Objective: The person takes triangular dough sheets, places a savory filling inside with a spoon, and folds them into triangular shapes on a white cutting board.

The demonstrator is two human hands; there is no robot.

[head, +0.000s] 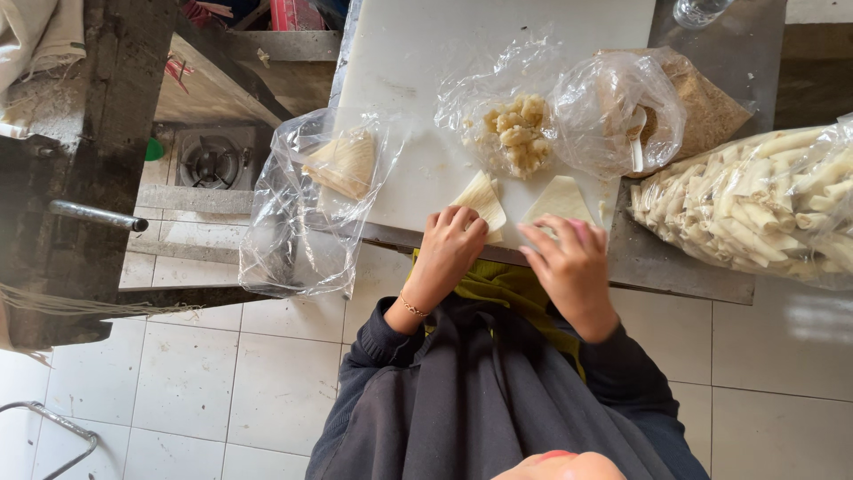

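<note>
My left hand (450, 244) curls over a folded pale wrapper (481, 200) at the near edge of the white cutting board (418, 53), fingers bent down on its lower corner, gripping it; my right hand (569, 262) lies with fingers spread on a second flat wrapper (558, 201) just beside the first, pressing rather than clasping it; behind them, mid-board, an open clear bag of yellowish filling pieces (517, 133); a bag of spare wrappers (342, 164) hangs over the board's left edge; a bag of finished rolls (755, 209) sits at the counter's right edge.
</note>
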